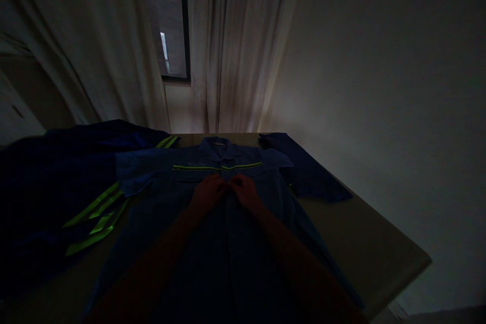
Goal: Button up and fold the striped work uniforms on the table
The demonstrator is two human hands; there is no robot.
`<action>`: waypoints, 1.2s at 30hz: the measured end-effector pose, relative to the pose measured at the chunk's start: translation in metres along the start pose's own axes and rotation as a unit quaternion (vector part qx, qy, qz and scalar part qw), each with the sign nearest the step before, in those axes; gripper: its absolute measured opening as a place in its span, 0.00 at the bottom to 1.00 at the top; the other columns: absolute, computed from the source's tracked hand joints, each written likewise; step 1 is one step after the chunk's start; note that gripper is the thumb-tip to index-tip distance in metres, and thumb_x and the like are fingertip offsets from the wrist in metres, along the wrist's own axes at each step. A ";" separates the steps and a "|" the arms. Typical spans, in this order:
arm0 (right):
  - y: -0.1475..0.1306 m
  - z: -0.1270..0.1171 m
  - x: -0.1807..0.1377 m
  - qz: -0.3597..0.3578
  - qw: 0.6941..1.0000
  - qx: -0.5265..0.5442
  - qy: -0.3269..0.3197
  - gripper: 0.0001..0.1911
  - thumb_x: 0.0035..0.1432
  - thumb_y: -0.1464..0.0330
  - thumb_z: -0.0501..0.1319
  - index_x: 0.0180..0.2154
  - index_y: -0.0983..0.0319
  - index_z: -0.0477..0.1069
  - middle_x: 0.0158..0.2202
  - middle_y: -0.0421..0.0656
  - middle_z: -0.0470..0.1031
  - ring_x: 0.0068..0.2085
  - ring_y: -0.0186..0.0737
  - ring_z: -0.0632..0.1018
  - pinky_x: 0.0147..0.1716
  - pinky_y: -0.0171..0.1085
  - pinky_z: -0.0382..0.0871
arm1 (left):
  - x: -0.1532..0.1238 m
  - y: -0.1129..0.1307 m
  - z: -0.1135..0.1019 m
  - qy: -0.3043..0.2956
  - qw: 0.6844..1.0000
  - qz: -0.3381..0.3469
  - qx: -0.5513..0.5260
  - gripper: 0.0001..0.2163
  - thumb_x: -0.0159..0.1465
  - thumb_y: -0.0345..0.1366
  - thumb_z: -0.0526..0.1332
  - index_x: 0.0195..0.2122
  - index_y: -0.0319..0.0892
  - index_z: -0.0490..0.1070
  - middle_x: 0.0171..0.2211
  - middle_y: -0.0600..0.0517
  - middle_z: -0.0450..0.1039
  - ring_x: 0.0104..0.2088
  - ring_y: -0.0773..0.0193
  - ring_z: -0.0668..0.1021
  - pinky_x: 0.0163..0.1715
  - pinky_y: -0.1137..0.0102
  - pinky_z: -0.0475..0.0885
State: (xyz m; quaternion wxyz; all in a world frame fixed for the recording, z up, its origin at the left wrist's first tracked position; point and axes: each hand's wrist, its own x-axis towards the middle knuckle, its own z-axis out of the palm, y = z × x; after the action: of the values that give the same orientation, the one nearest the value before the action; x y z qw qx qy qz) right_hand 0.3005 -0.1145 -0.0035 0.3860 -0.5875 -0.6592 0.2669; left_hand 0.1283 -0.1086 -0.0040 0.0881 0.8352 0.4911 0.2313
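A blue short-sleeved work shirt (250,243) lies spread face up, its collar toward the window and a thin yellow-green stripe across the chest. Both hands meet at its front placket, just below that stripe. My left hand (208,191) has its fingers pinched on the placket edge. Close beside it, my right hand (243,190) pinches the same placket from the other side. Dim light and the fingers hide whether a button is between them.
Dark blue garments with bright yellow-green bands (91,217) are heaped on the left. A folded dark blue garment (315,172) lies under the shirt's right sleeve. The table (364,243) ends near a pale wall at right. Curtains (243,50) hang behind.
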 end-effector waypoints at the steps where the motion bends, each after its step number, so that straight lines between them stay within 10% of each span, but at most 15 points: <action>1: 0.000 0.000 0.000 0.000 1.000 -0.001 -0.001 0.03 0.59 0.70 0.65 0.34 0.60 0.78 0.34 0.40 0.81 0.37 0.38 0.80 0.39 0.34 0.69 | -0.001 0.002 0.000 0.002 1.000 0.004 0.020 0.06 0.70 0.37 0.59 0.37 0.46 0.75 0.41 0.49 0.75 0.45 0.58 0.77 0.47 0.66 0.70; 36: 0.006 0.004 0.005 -0.002 0.999 -0.018 0.032 0.07 0.62 0.68 0.62 0.36 0.62 0.79 0.35 0.43 0.81 0.38 0.41 0.80 0.41 0.36 0.70 | -0.009 0.015 -0.003 0.038 0.984 0.093 0.147 0.08 0.70 0.31 0.56 0.43 0.45 0.75 0.41 0.45 0.77 0.44 0.53 0.78 0.45 0.62 0.70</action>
State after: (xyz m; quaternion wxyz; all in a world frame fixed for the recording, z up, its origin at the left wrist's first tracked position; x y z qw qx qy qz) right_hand 0.3006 -0.1086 -0.0091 0.3966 -0.6013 -0.6522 0.2360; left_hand 0.1351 -0.1239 0.0017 -0.0756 0.8718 0.4428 0.1953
